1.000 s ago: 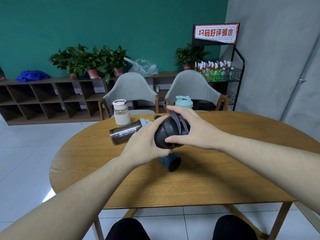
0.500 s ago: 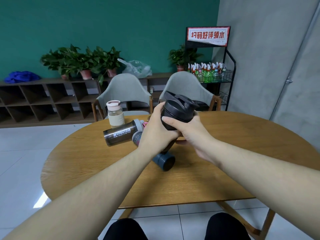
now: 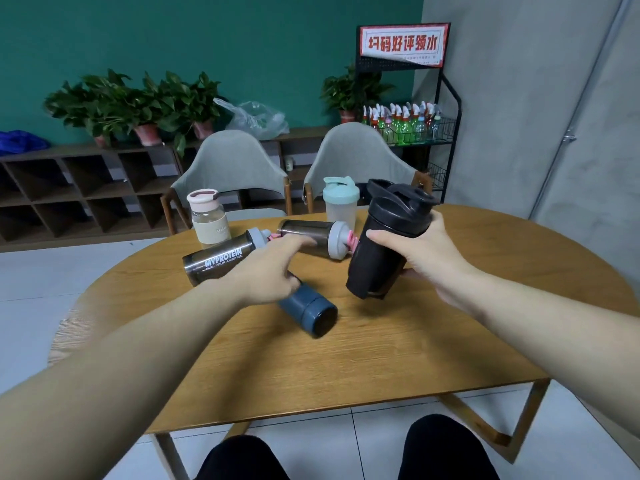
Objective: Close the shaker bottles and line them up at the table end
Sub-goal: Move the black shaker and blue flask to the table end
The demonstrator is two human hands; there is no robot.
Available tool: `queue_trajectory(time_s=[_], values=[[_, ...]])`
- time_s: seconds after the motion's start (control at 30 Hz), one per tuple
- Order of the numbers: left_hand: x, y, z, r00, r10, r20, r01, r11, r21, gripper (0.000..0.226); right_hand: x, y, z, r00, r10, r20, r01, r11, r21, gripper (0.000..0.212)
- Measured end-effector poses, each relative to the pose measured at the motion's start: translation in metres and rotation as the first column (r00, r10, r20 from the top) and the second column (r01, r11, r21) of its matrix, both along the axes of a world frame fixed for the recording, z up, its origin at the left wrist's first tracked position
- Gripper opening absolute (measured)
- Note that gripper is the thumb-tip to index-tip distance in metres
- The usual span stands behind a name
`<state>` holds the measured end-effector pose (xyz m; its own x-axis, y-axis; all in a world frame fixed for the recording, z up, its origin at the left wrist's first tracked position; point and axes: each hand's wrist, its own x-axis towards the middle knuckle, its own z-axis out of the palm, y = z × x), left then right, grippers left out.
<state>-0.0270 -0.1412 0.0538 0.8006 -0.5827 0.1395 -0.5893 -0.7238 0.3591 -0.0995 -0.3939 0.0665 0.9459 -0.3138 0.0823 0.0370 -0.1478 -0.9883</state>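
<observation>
My right hand [image 3: 420,256] grips a black shaker bottle [image 3: 384,244], held tilted above the wooden table [image 3: 398,358] with its lid on. My left hand [image 3: 268,268] is off that bottle and hovers with loosely spread fingers over a dark blue bottle [image 3: 311,311] lying on its side. Two steel bottles also lie flat: one marked MYPROTEIN [image 3: 216,259] and one with a grey and pink lid [image 3: 317,239]. Standing upright at the far edge are a clear bottle with a cream lid [image 3: 207,216] and a clear bottle with a mint lid [image 3: 339,202].
Two grey chairs [image 3: 230,169] stand behind the table. A low wooden shelf [image 3: 79,188] with potted plants lines the green wall. A black wire rack [image 3: 412,129] of small bottles stands at the right. My knees show below the near table edge.
My left hand has let go of the black shaker and moved down to the left over the blue bottle. My right hand has carried the black shaker to the right.
</observation>
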Motion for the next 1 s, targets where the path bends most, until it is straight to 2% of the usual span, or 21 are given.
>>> queue_trajectory(time_s=[0.03, 0.1, 0.17, 0.27, 0.37, 0.53, 0.67, 0.73, 0.87, 1.0], values=[[0.008, 0.000, -0.004, 0.999, -0.041, 0.034, 0.035, 0.986, 0.161, 0.078, 0.000, -0.004, -0.004, 1.000, -0.003, -0.005, 0.003, 1.000, -0.015, 0.101], [0.021, -0.003, -0.011, 0.992, -0.125, 0.029, 0.099, 0.890, 0.445, 0.082, 0.000, -0.010, -0.010, 1.000, 0.002, -0.013, -0.003, 0.999, -0.038, 0.099], [0.034, -0.008, -0.021, 0.986, -0.166, -0.001, 0.130, 0.772, 0.622, 0.086, 0.000, -0.015, -0.016, 1.000, 0.009, -0.025, -0.010, 0.998, -0.057, 0.096], [0.048, -0.014, -0.035, 0.981, -0.193, 0.010, 0.128, 0.688, 0.714, 0.092, -0.002, -0.022, -0.021, 0.999, 0.011, -0.039, -0.015, 0.996, -0.093, 0.092], [0.052, -0.016, -0.039, 0.977, -0.213, 0.001, 0.148, 0.680, 0.718, 0.084, -0.004, -0.028, -0.023, 0.998, 0.014, -0.061, -0.021, 0.992, -0.124, 0.089], [0.046, -0.008, -0.035, 0.980, -0.189, 0.057, 0.122, 0.806, 0.580, 0.069, -0.011, -0.033, -0.018, 0.998, 0.010, -0.056, -0.018, 0.990, -0.139, 0.090], [0.037, -0.011, -0.026, 0.987, -0.127, 0.097, 0.089, 0.938, 0.334, 0.074, -0.021, -0.037, -0.008, 0.999, -0.016, -0.028, 0.012, 0.988, -0.155, 0.089], [0.032, -0.019, -0.017, 0.991, -0.097, 0.094, 0.076, 0.975, 0.208, 0.076, -0.026, -0.039, -0.004, 0.999, -0.028, -0.016, 0.025, 0.987, -0.159, 0.088], [0.018, -0.047, 0.006, 0.997, -0.056, 0.060, 0.059, 0.997, -0.049, 0.075, -0.036, -0.047, 0.005, 0.998, -0.056, 0.026, 0.060, 0.980, -0.188, 0.087], [0.012, -0.082, 0.019, 0.997, -0.036, -0.063, 0.014, 0.945, -0.327, 0.076, -0.038, -0.061, 0.013, 0.992, -0.094, 0.082, 0.110, 0.971, -0.211, 0.084]])
